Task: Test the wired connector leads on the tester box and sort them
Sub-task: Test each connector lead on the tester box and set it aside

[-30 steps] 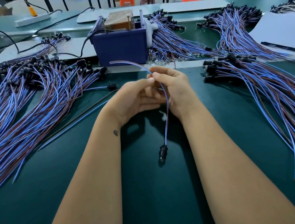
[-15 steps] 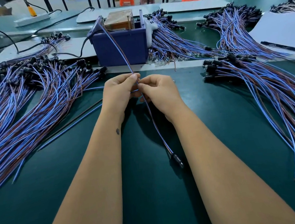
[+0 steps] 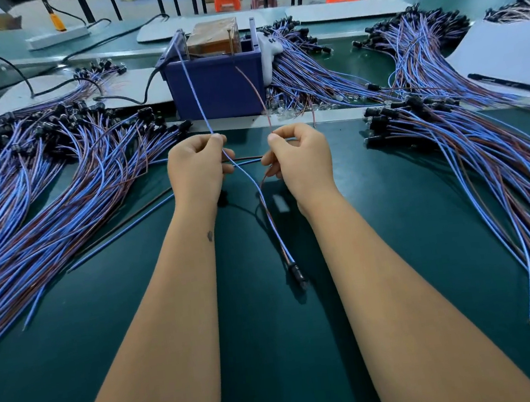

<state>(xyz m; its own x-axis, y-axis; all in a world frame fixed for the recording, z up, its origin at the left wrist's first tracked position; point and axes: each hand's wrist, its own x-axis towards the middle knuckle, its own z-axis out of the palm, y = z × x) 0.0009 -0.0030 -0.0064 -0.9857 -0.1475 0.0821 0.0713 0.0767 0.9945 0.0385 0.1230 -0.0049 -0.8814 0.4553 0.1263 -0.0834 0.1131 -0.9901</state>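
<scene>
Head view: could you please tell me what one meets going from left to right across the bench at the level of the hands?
Left pile of leads → left hand, pinching the blue wire → right hand, pinching the brown wire → right pile of leads.

Your left hand and right hand — earlier touching — now apart. Blue wire and brown wire now split, each tip up at the tester box. Connector — lying farther right on the mat.
</scene>
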